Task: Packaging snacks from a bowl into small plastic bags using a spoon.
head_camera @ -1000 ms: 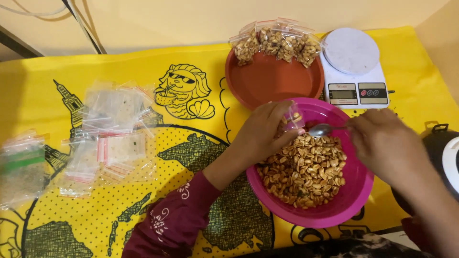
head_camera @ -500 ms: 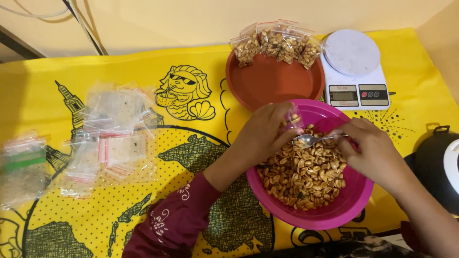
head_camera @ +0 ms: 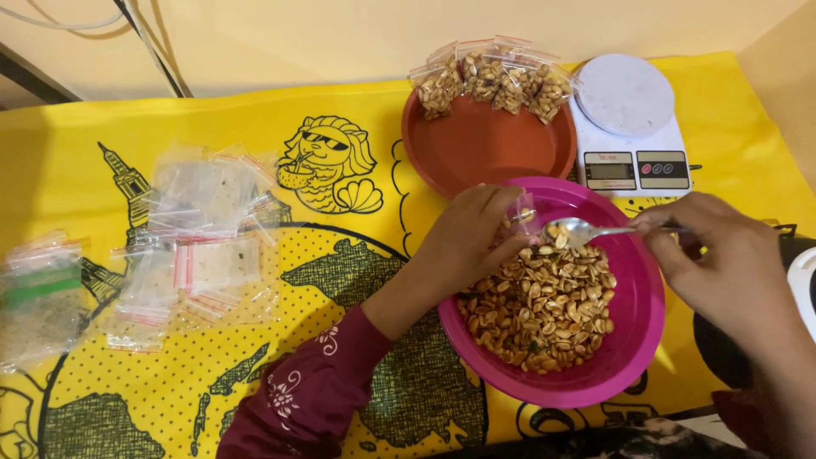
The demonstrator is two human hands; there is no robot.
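A yellow cloth [head_camera: 102, 119] printed with black cartoon drawings and a dotted map covers the whole surface, and everything else lies on it. Nearest the person sits a round pink bowl [head_camera: 633, 344], more than half full of roasted peanuts [head_camera: 540, 310]. Just behind it, touching or almost touching its rim, is a brown-red dish [head_camera: 484, 149], bare in the middle, with a row of filled peanut bags [head_camera: 493, 76] leaning along its far edge. To the right of that dish stands a white kitchen scale [head_camera: 633, 157] with a round grey platform. Well apart on the left lies a loose heap of empty clear zip bags [head_camera: 200, 225], and at the far left edge another pile of bags [head_camera: 38, 293], one with a green strip. A dark pot [head_camera: 722, 348] shows partly at the right edge behind the right forearm. The left hand [head_camera: 467, 234], in a maroon patterned sleeve [head_camera: 310, 391], is clenched around a small clear bag [head_camera: 520, 212] held over the bowl's far left rim, with a few peanuts inside it. The right hand [head_camera: 722, 255] pinches the handle of a metal spoon [head_camera: 586, 229], whose bowl carries a couple of peanuts just beside the bag's mouth, above the heap
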